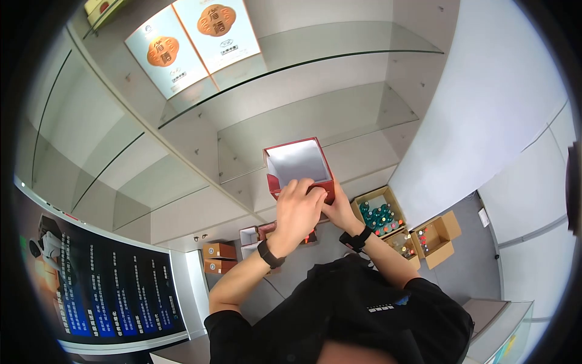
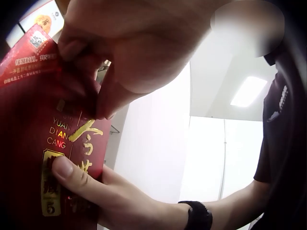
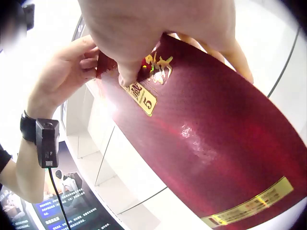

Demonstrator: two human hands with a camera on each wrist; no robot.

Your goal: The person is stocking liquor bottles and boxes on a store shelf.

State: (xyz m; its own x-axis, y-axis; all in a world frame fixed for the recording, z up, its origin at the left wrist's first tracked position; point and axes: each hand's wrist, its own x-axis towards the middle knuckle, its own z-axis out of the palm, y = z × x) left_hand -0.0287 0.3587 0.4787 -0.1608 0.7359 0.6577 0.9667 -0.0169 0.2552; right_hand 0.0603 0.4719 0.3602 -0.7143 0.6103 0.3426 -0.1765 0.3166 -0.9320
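Observation:
A tall red gift box (image 1: 297, 162) with a pale inside stands open-topped in front of the shelves, held in both hands. My left hand (image 1: 297, 209) bends over its near rim, thumb and curled fingers pinching the red edge there, as the left wrist view shows closely. Lower on the side, my right hand (image 1: 341, 212) grips the box, its thumb (image 2: 72, 175) lying across the gold-lettered front. In the right wrist view the box's red face (image 3: 206, 120) carries a gold label (image 3: 141, 99) beside that thumb. The right hand's other fingers pass round the box.
Glass shelves (image 1: 315, 64) span the cabinet, with two white-and-orange boxes (image 1: 227, 30) on the upper one. On the floor are a carton (image 1: 357, 199) of green bottles, an open cardboard box (image 1: 445, 239) and brown boxes (image 1: 219, 250). A dark display panel (image 1: 121, 291) stands at left.

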